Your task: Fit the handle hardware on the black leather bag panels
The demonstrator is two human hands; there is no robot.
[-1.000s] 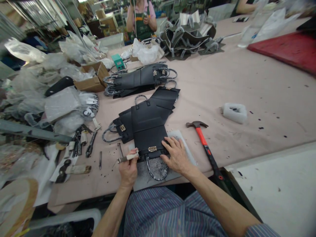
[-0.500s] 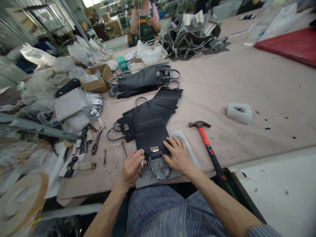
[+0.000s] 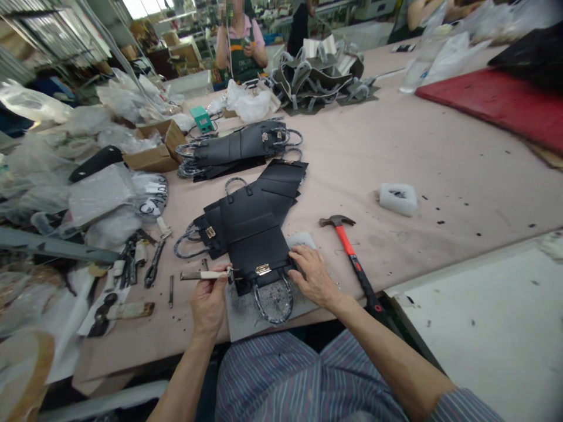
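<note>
In the head view, the black bag panel lies between the two hands, its long axis running forward and leaning slightly left. The right hand, fingers loosely spread, rests on its right edge and is the nearer; the left hand pinches a pale-handled tool crosswise, prongs at the panel's near left corner, though whether they touch it I cannot tell.
</note>
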